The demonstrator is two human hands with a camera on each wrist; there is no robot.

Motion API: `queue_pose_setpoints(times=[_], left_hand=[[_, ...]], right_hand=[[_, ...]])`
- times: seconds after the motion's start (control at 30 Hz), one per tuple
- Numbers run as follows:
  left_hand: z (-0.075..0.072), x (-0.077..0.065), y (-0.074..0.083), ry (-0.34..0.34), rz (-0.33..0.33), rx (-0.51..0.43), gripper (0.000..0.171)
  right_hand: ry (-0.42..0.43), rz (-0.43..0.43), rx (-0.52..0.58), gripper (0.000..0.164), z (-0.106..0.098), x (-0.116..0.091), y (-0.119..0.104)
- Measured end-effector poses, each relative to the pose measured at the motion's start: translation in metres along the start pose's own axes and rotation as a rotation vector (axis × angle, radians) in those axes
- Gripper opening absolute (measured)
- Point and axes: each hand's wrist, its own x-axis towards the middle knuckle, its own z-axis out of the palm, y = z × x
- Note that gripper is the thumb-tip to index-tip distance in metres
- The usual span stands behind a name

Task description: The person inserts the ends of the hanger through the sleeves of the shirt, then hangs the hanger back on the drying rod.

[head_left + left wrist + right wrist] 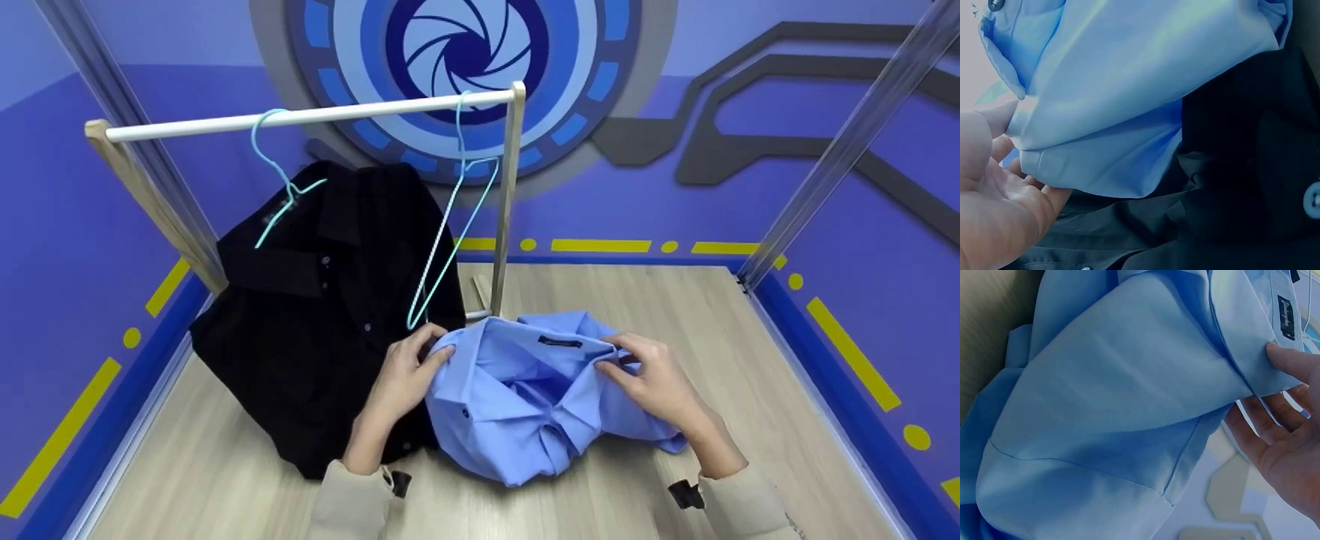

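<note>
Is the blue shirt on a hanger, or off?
Off: the blue shirt shows no hanger inside, and the nearest hanger hangs bare on the rail.

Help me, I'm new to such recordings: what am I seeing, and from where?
These are a person's bare left hand and right hand. The wide picture comes from a head-worn camera, the close ones from a camera on each wrist. Both hands pinch a light-blue cloth garment above the pale wood-grain surface, where a wooden rack with a white rail stands. From it hang two thin turquoise hangers, one bare, one at the neck of a black, buttoned cloth shirt.
</note>
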Motion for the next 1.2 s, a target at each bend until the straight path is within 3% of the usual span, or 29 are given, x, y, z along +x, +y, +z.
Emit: queue_pose_setpoints(times=[0.27, 0.37, 0.63, 1.2], left_hand=[[0.003, -0.001, 0.002, 0.018, -0.028, -0.007, 0.006], [0.003, -0.001, 0.002, 0.016, -0.028, -0.009, 0.006], [0.004, -0.003, 0.001, 0.012, -0.038, 0.0, 0.006], [0.002, -0.004, -0.006, -0.017, -0.122, -0.015, 0.01]], right_hand=[[-0.249, 0.155, 0.021, 0.032, 0.003, -0.008, 0.001], [-0.286, 0.148, -0.005, 0.033, 0.009, -0.011, 0.003], [-0.184, 0.083, -0.081, 0.009, 0.018, -0.01, 0.007], [-0.042, 0.211, 0.002, 0.005, 0.004, 0.002, 0.002]])
